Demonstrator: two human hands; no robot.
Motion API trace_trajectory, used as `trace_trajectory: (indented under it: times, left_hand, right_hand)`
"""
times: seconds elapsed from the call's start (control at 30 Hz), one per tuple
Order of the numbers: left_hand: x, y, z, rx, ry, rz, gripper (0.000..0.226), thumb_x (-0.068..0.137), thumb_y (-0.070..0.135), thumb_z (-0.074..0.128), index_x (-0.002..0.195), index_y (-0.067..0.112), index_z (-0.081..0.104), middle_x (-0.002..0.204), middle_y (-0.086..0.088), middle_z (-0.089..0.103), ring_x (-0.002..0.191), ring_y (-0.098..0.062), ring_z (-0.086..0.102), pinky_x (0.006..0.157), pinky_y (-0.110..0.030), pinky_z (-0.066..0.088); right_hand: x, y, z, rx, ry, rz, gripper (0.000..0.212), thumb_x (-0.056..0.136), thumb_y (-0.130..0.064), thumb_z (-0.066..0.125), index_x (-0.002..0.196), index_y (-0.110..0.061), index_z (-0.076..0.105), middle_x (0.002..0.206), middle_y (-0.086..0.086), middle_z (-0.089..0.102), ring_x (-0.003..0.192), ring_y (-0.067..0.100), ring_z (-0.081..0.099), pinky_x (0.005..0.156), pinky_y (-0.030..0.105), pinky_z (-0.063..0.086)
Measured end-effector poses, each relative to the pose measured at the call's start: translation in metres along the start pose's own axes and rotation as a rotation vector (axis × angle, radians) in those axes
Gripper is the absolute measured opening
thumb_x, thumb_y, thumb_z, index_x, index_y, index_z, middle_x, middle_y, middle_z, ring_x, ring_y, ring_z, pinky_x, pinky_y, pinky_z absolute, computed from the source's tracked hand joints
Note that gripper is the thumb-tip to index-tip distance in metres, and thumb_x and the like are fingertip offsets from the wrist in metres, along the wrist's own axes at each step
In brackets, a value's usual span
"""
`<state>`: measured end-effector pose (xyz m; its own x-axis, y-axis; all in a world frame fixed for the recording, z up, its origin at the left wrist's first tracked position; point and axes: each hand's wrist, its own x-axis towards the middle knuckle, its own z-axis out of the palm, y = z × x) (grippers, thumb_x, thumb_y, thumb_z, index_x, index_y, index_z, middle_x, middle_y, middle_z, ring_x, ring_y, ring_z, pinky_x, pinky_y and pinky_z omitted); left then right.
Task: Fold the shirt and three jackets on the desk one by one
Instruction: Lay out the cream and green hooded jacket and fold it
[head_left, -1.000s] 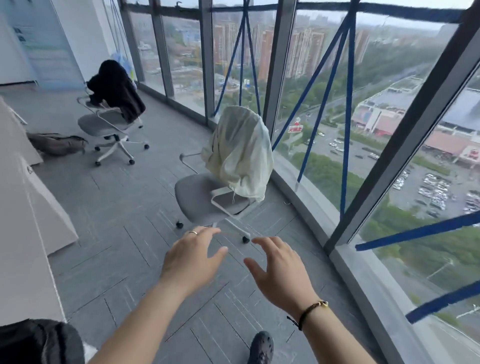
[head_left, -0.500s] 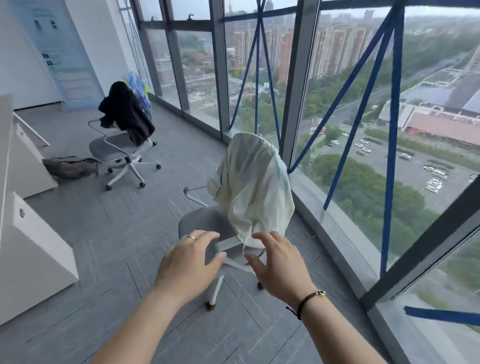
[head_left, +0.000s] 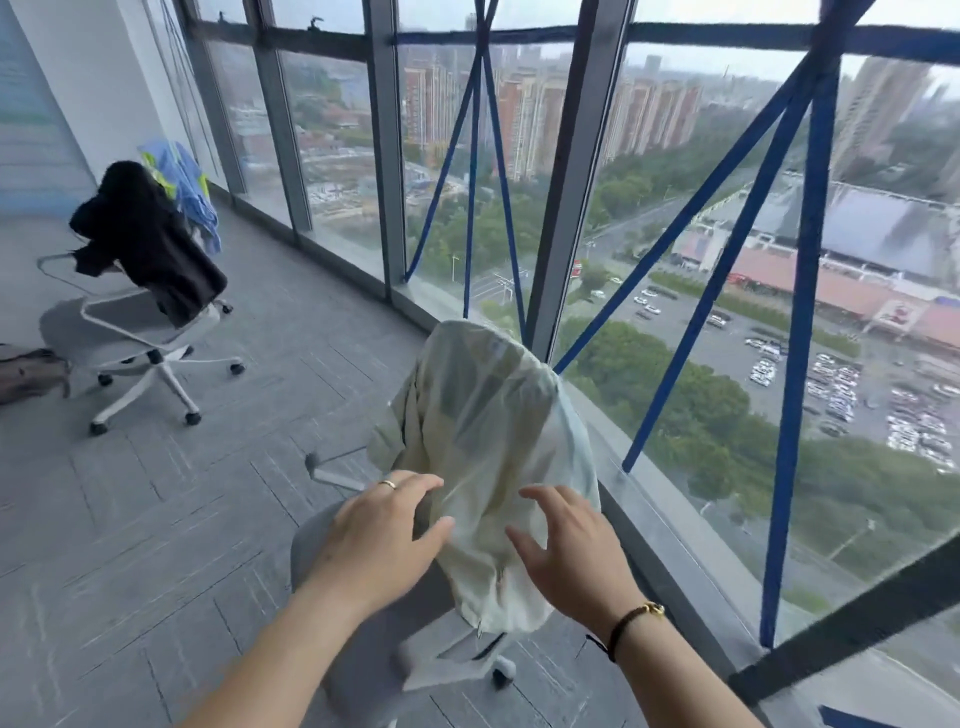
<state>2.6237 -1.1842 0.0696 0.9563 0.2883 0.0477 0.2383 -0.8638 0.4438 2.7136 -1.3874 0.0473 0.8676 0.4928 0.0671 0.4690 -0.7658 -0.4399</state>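
Observation:
A cream jacket (head_left: 488, 415) hangs over the backrest of a grey office chair (head_left: 358, 613) just in front of me. My left hand (head_left: 379, 535) reaches toward its lower left side with fingers spread, holding nothing. My right hand (head_left: 566, 545) hovers at the jacket's lower right, fingers loosely spread, also holding nothing. Whether either hand touches the cloth is unclear. A black jacket (head_left: 145, 239) is draped on a second chair (head_left: 130, 332) at the far left, with a blue and yellow garment (head_left: 182, 182) behind it.
A tall glass window wall (head_left: 571, 208) with blue tape crosses runs along the right, with a low sill (head_left: 675, 545) beneath. A brown bag (head_left: 31, 371) lies on the grey carpet tile floor (head_left: 156, 519) at the left edge.
I have stepped closer to the chair with the cream jacket. Both hands have advanced from open air to the jacket's lower edge.

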Motion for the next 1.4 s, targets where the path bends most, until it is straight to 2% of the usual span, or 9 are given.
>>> trace_trajectory:
  times: [0.23, 0.4, 0.63, 0.77, 0.87, 0.97, 1.17, 1.3, 1.4]
  left_hand:
    - [0.139, -0.033, -0.041, 0.046, -0.039, 0.075, 0.046, 0.098, 0.053, 0.052, 0.141, 0.039, 0.048, 0.146, 0.018, 0.045, 0.129, -0.012, 0.049, 0.098, -0.035, 0.042]
    - [0.210, -0.043, -0.034, 0.088, -0.076, 0.148, 0.046, 0.098, 0.053, 0.051, 0.141, 0.039, 0.048, 0.145, 0.019, 0.046, 0.132, -0.008, 0.044, 0.101, -0.031, 0.039]
    - [0.304, -0.048, -0.005, 0.143, -0.158, 0.159, 0.046, 0.098, 0.054, 0.050, 0.141, 0.039, 0.048, 0.146, 0.018, 0.046, 0.133, -0.007, 0.043, 0.106, -0.030, 0.035]
    - [0.364, -0.037, 0.012, 0.178, -0.196, 0.206, 0.046, 0.099, 0.051, 0.049, 0.143, 0.037, 0.047, 0.146, 0.015, 0.047, 0.132, -0.010, 0.046, 0.102, -0.031, 0.038]
    - [0.401, -0.028, 0.025, 0.167, -0.217, 0.240, 0.048, 0.100, 0.049, 0.048, 0.146, 0.034, 0.045, 0.149, 0.013, 0.046, 0.133, -0.012, 0.045, 0.104, -0.032, 0.038]
    - [0.437, -0.024, 0.040, 0.153, -0.225, 0.277, 0.049, 0.101, 0.047, 0.048, 0.147, 0.032, 0.044, 0.151, 0.012, 0.044, 0.134, -0.014, 0.043, 0.106, -0.033, 0.037]
    - [0.512, -0.034, 0.079, 0.093, -0.265, 0.332, 0.050, 0.103, 0.042, 0.046, 0.150, 0.024, 0.042, 0.155, 0.004, 0.043, 0.143, -0.017, 0.034, 0.114, -0.034, 0.027]
    - [0.557, -0.052, 0.107, 0.096, -0.342, 0.440, 0.049, 0.103, 0.043, 0.047, 0.148, 0.024, 0.045, 0.151, 0.003, 0.048, 0.143, -0.017, 0.035, 0.118, -0.037, 0.025]
    - [0.585, -0.067, 0.113, 0.077, -0.346, 0.487, 0.040, 0.102, 0.038, 0.051, 0.140, 0.026, 0.054, 0.140, 0.002, 0.057, 0.134, -0.022, 0.046, 0.113, -0.039, 0.030]
  right_hand:
    - [0.117, -0.008, -0.002, -0.010, 0.100, 0.139, 0.047, 0.097, -0.048, 0.054, 0.140, -0.029, 0.047, 0.127, -0.006, 0.055, 0.115, 0.016, 0.055, 0.093, 0.030, 0.041]
    - [0.189, 0.020, 0.012, 0.017, 0.161, 0.242, 0.049, 0.096, -0.040, 0.058, 0.140, -0.024, 0.046, 0.132, 0.002, 0.055, 0.121, 0.024, 0.053, 0.101, 0.037, 0.043]
    - [0.311, 0.073, 0.048, 0.097, 0.205, 0.399, 0.060, 0.098, -0.038, 0.054, 0.151, -0.015, 0.036, 0.145, 0.007, 0.048, 0.135, 0.026, 0.042, 0.112, 0.040, 0.034]
    - [0.361, 0.095, 0.063, 0.141, 0.151, 0.460, 0.058, 0.103, -0.044, 0.043, 0.153, -0.018, 0.030, 0.146, 0.007, 0.049, 0.131, 0.029, 0.047, 0.106, 0.043, 0.037]
    - [0.376, 0.097, 0.074, 0.125, 0.080, 0.504, 0.051, 0.104, -0.046, 0.032, 0.151, -0.026, 0.029, 0.135, 0.005, 0.058, 0.116, 0.032, 0.057, 0.091, 0.045, 0.044]
    - [0.379, 0.097, 0.076, -0.010, 0.095, 0.489, 0.044, 0.105, -0.043, 0.026, 0.146, -0.030, 0.032, 0.114, 0.003, 0.068, 0.100, 0.033, 0.061, 0.077, 0.043, 0.042]
    - [0.399, 0.106, 0.076, 0.006, 0.165, 0.454, 0.046, 0.106, -0.044, 0.032, 0.149, -0.030, 0.035, 0.126, -0.002, 0.060, 0.117, 0.023, 0.057, 0.091, 0.040, 0.045]
    - [0.423, 0.111, 0.077, 0.035, 0.220, 0.427, 0.048, 0.104, -0.041, 0.044, 0.150, -0.029, 0.039, 0.130, -0.002, 0.057, 0.119, 0.024, 0.055, 0.096, 0.037, 0.040]
    - [0.436, 0.113, 0.078, 0.078, 0.270, 0.420, 0.045, 0.102, -0.037, 0.050, 0.146, -0.030, 0.045, 0.130, -0.005, 0.058, 0.118, 0.021, 0.054, 0.097, 0.034, 0.039]
